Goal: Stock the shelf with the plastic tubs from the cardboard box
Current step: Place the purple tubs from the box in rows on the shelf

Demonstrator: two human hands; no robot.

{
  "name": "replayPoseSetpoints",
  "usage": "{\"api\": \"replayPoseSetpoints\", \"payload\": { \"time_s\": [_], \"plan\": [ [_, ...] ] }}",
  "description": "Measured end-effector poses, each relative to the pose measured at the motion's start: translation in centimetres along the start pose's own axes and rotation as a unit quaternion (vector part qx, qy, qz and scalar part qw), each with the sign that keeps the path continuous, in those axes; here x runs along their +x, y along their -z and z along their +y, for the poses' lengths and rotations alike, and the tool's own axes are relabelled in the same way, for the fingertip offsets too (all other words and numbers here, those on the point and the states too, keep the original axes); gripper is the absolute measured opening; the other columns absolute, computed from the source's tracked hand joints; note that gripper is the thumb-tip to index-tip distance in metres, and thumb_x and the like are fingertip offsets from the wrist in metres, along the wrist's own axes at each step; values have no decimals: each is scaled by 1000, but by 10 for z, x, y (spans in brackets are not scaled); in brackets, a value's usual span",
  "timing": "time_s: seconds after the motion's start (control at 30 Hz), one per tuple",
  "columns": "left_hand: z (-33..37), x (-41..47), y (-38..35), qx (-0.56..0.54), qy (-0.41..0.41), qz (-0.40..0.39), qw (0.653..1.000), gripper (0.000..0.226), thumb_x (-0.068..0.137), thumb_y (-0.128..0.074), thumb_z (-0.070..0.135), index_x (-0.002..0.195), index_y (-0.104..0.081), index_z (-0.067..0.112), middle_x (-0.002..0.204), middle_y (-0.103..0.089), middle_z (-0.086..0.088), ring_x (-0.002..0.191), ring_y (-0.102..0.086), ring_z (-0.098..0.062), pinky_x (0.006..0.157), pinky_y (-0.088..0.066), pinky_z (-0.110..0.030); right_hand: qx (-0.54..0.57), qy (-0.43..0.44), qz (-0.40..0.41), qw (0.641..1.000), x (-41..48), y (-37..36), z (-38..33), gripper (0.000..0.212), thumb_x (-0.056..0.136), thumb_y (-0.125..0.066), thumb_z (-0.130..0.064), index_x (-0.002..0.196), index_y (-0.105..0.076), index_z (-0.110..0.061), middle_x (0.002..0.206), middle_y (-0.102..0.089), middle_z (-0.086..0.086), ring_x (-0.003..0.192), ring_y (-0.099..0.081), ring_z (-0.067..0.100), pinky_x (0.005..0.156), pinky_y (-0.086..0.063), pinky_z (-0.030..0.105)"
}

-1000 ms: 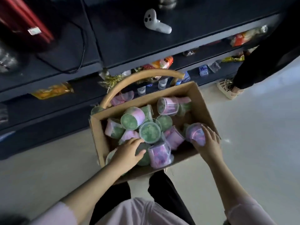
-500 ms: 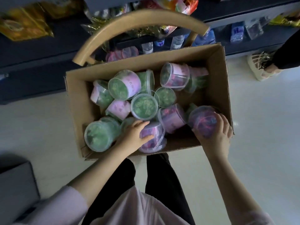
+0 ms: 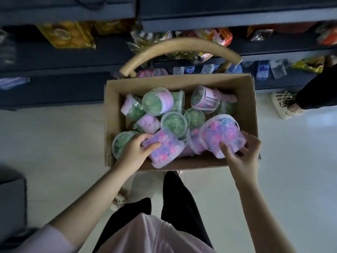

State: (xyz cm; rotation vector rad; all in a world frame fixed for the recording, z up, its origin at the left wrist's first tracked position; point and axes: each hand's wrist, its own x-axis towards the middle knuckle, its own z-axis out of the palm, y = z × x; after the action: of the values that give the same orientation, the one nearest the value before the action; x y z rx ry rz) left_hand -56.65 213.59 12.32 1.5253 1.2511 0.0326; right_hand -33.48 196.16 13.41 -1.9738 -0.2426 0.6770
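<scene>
An open cardboard box (image 3: pixel 251 114) sits on the floor in front of me, filled with several clear plastic tubs of green or pink-and-blue contents. My left hand (image 3: pixel 135 150) grips a pink tub (image 3: pixel 167 150) lying on its side at the box's near edge. My right hand (image 3: pixel 242 154) holds a second pink tub (image 3: pixel 220 134), tilted and raised above the others at the near right corner. Green tubs (image 3: pixel 155 103) lie further back. The dark shelf (image 3: pixel 73 57) runs along behind the box.
A tan curved handle (image 3: pixel 178 48) arches over the box's far side. Snack bags (image 3: pixel 67 33) and water bottles (image 3: pixel 262 70) fill the shelves. Another person's shoe (image 3: pixel 282 105) and dark trouser leg stand at the right. A dark box corner (image 3: pixel 12 203) sits at lower left.
Both hands have closed on pink tubs and lifted them; the right tub has risen clear of the pile. The view has tipped down onto the box.
</scene>
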Motion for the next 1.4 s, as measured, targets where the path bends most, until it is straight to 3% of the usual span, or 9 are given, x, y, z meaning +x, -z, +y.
{"api": "replayPoseSetpoints", "payload": {
  "time_s": [0.07,0.2,0.43,0.63,0.8,0.93,1.1,1.27,1.4],
  "plan": [
    [2,-24,30,-52,12,38,998,43,70,-71,51,103,-66,23,100,-70,1,90,-65,-16,80,-49,-31,62,-8,-27,998,-19,-13,-26,75,59,-81,-51,117,-42,-25,123,-54,-4,108,-63,8,76,-53,20],
    [-1,-91,96,-217,26,133,967,30,73,-75,45,90,-63,24,81,-71,10,75,-64,-7,67,-51,-21,178,-2,-106,978,-75,-56,-85,60,64,-78,-52,111,-44,-36,118,-55,-6,108,-63,11,71,-55,26],
    [-20,-220,229,-408,-15,184,894,23,90,-58,37,95,-51,16,80,-68,-2,76,-68,-13,75,-54,-26,252,81,-268,926,-230,-140,-183,73,69,-75,-54,130,-36,-63,125,-57,-7,113,-64,24,81,-58,39],
    [-38,-327,326,-414,-52,244,876,40,85,-56,57,104,-53,23,96,-70,-1,85,-67,-22,74,-55,-31,235,150,-452,847,-346,-202,-249,81,81,-69,-42,144,-21,-56,127,-62,-10,121,-59,22,88,-56,38],
    [-53,-374,385,-419,-79,276,862,37,85,-50,63,105,-55,32,105,-68,6,98,-66,-20,84,-49,-31,220,184,-546,787,-399,-240,-308,67,84,-67,-37,138,-32,-55,140,-53,-7,125,-55,27,99,-47,52],
    [-50,-390,420,-461,-147,273,831,54,75,-59,60,112,-55,22,102,-72,7,97,-69,-14,85,-50,-29,211,215,-557,774,-418,-272,-345,71,75,-76,-47,133,-35,-55,131,-60,-4,120,-59,30,91,-53,50],
    [-41,-382,455,-414,-192,268,848,78,58,-66,73,118,-51,24,104,-73,8,106,-65,-8,93,-46,-29,211,245,-547,772,-418,-314,-378,76,66,-81,-51,127,-37,-57,125,-63,-6,116,-62,25,82,-56,44],
    [-5,-343,500,-372,-190,308,855,112,33,-77,79,127,-41,31,117,-66,8,110,-61,-8,99,-44,-32,243,261,-577,735,-395,-357,-425,72,71,-81,-40,129,-40,-52,136,-54,0,122,-57,31,88,-52,55],
    [16,-311,538,-350,-155,372,846,117,29,-81,75,126,-31,34,117,-60,10,110,-60,-12,103,-43,-43,216,289,-585,726,-376,-393,-462,75,65,-85,-43,125,-41,-54,123,-65,-3,115,-62,27,82,-56,38]
  ]
}}
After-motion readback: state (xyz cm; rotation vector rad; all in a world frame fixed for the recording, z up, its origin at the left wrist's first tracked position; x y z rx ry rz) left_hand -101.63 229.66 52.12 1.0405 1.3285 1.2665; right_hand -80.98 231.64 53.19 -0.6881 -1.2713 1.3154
